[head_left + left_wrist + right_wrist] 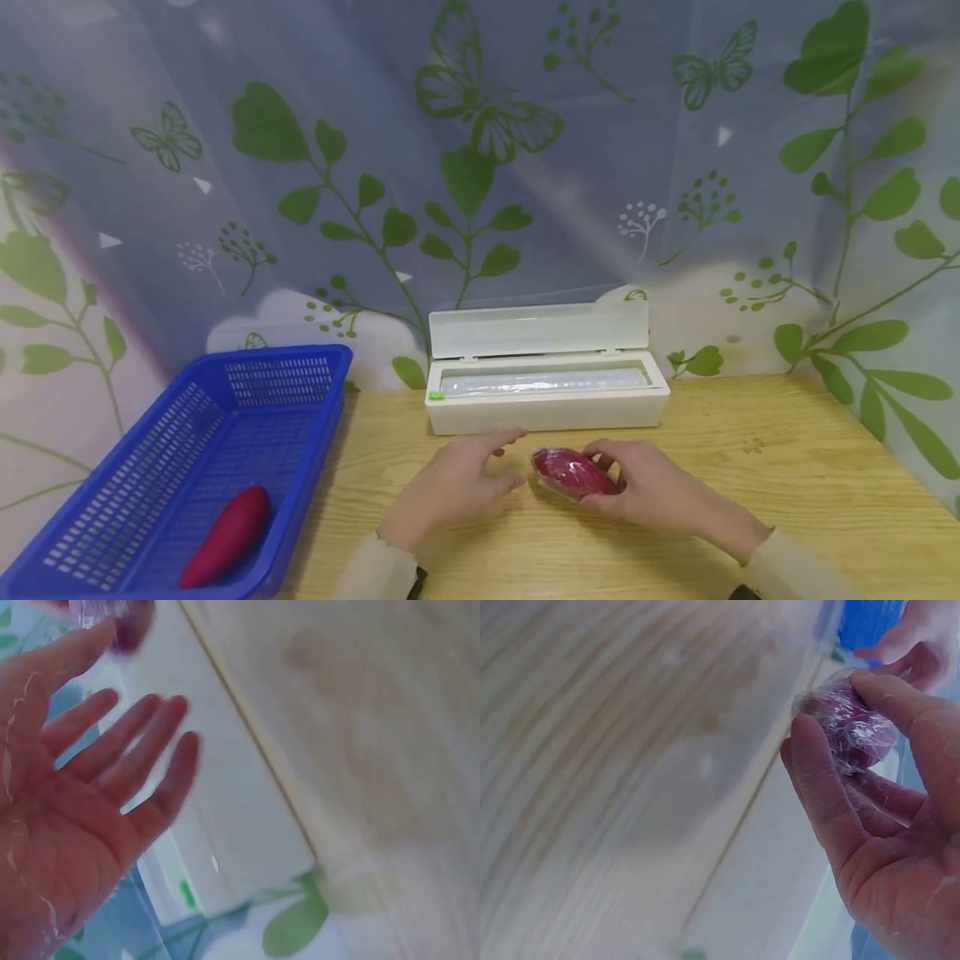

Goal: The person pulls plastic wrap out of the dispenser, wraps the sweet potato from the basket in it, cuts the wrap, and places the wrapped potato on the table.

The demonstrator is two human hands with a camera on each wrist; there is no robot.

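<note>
My right hand [654, 485] pinches one end of a red sweet potato [567, 472] between thumb and fingers, over the table in front of the white box. Clear plastic film wraps the sweet potato, its wrinkles shining in the right wrist view around the tip [847, 724]. Just left of it, my left hand [459, 482] is held with fingers loosely spread and nothing in its grasp. The left wrist view shows that bare palm [82, 817], with the blurred sweet potato [136, 628] beyond the thumb.
Behind the hands stands a white film dispenser box [547, 415], lid [540, 329] raised, with a roll of clear film [543, 382] inside. At left, a blue plastic basket [300, 492] holds another sweet potato [228, 537]. A leaf-patterned curtain [360, 108] hangs behind the wooden table [780, 450].
</note>
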